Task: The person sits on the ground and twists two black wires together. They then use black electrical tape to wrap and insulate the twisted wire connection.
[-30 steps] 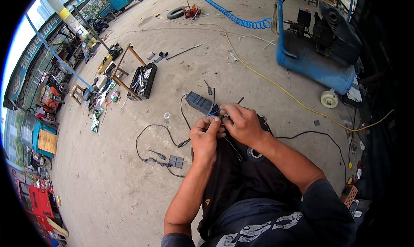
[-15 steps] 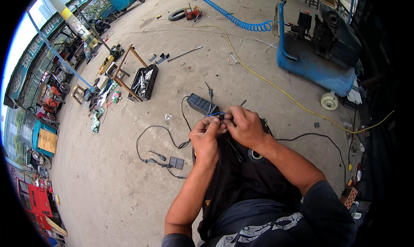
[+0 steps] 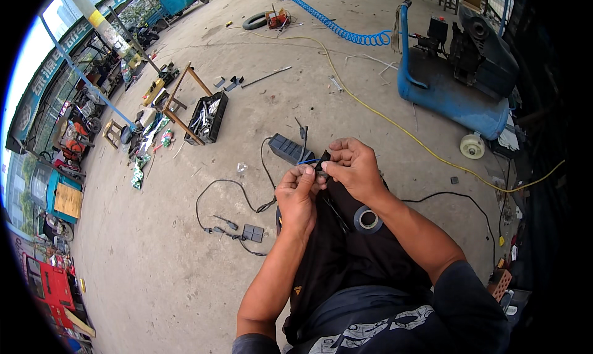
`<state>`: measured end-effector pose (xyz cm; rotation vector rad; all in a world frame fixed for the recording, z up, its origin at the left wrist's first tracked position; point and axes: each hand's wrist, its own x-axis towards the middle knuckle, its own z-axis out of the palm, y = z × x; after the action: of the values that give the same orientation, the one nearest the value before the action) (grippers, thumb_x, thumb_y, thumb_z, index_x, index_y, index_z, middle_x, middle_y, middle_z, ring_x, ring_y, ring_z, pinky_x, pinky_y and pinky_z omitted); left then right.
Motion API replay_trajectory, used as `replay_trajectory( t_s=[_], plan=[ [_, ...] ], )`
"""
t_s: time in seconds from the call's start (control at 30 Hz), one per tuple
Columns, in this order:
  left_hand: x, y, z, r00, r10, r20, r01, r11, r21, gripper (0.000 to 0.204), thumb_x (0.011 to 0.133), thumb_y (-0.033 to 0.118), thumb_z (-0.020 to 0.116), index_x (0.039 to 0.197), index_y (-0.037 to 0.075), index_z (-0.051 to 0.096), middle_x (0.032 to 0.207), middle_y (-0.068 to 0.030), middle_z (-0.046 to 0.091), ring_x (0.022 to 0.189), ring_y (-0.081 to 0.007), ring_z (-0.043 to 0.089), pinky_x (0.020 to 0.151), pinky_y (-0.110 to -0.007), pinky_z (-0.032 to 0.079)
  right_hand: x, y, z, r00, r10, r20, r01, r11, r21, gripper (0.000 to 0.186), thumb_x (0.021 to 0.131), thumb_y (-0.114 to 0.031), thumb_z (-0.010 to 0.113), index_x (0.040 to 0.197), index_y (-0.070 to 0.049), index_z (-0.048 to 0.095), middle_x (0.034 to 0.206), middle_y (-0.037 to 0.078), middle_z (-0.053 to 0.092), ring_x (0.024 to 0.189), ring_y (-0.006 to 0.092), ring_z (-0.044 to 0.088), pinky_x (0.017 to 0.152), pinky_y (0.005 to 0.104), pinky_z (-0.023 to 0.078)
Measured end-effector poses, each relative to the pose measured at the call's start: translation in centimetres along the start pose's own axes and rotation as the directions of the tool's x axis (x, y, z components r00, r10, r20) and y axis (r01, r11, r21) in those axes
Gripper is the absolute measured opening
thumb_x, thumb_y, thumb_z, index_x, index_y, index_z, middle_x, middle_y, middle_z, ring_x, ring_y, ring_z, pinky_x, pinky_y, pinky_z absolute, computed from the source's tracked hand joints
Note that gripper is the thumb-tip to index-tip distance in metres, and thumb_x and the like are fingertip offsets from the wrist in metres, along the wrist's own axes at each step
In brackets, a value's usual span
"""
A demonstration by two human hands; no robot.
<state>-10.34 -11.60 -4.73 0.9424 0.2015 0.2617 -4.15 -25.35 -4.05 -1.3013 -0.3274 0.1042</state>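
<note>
Upper right of the frame we see the biggest thing, a blue air compressor [image 3: 451, 88] with a rounded steel tank and a white wheel, and a coiled blue hose [image 3: 336, 26] springing away along the top edge over the rough, stained concrete floor [image 3: 154, 280]. Left of centre sits a black tray of tools [image 3: 207, 116], metal glinting inside it. A thin black cable [image 3: 225, 190] loops across the floor to a small grey block. At centre, over our dark-clothed lap, our left hand [image 3: 298, 196] and right hand [image 3: 352, 168] meet, both pinched shut on a small wire connector [image 3: 321, 168] with a blue lead; what lies between the fingertips is too small to make out. We judge this the fiddly joining or stripping stage, and the next move calls for a steady pinch and fine alignment. A roll of dark tape [image 3: 367, 219] rests just beside our right wrist.
</note>
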Motion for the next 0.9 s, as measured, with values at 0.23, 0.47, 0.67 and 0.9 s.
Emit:
replay_trajectory(
  t_s=[0.23, 0.47, 0.67, 0.9],
  plan=[
    [0.7, -0.2, 0.1, 1.0, -0.003, 0.01, 0.002, 0.999, 0.033, 0.012, 0.102, 0.011, 0.064, 0.101, 0.0, 0.062, 0.089, -0.0082, 0.068, 0.078, -0.0163, 0.066, 0.073, -0.031, 0.057, -0.3, -0.6, 0.9, 0.999, 0.034, -0.027, -0.033, 0.998, 0.044, 0.031, 0.087, 0.003, 0.071, 0.112, 0.009, 0.054, 0.085, 0.011, 0.07, 0.069, 0.0091, 0.067, 0.059, 0.0232, 0.053],
    [1.4, -0.9, -0.4, 0.999, 0.044, 0.007, -0.044, 0.999, 0.001, 0.015, 0.101, 0.012, 0.067, 0.1, -0.003, 0.063, 0.089, -0.0086, 0.069, 0.076, -0.0152, 0.066, 0.07, -0.029, 0.057, -1.4, -0.1, 2.0, 0.982, -0.18, -0.062, 0.171, 0.977, -0.13, 0.022, 0.087, 0.002, 0.074, 0.104, 0.006, 0.061, 0.081, 0.011, 0.075, 0.066, 0.0108, 0.071, 0.057, 0.0257, 0.054],
    [1.1, 0.2, -0.3, 0.995, -0.077, -0.07, 0.078, 0.997, 0.02, 0.02, 0.101, 0.014, 0.068, 0.104, -0.005, 0.067, 0.092, -0.0101, 0.071, 0.078, -0.0163, 0.069, 0.07, -0.029, 0.058, -1.7, -0.1, 1.3, 0.863, -0.494, 0.1, 0.465, 0.704, -0.536, 0.031, 0.081, -0.001, 0.08, 0.109, 0.002, 0.067, 0.082, 0.011, 0.076, 0.063, 0.0115, 0.07, 0.056, 0.0274, 0.053],
    [1.1, 1.8, -1.6, 0.987, -0.156, 0.026, 0.155, 0.988, 0.02, 0.025, 0.101, 0.022, 0.067, 0.105, -0.003, 0.068, 0.099, -0.0118, 0.072, 0.082, -0.0185, 0.069, 0.078, -0.034, 0.06, -2.0, -1.3, 1.1, 0.798, -0.54, 0.267, 0.576, 0.556, -0.599, 0.034, 0.081, -0.006, 0.078, 0.113, -0.004, 0.067, 0.09, 0.008, 0.076, 0.073, 0.0236, 0.074, 0.062, 0.0335, 0.057]
  ],
)
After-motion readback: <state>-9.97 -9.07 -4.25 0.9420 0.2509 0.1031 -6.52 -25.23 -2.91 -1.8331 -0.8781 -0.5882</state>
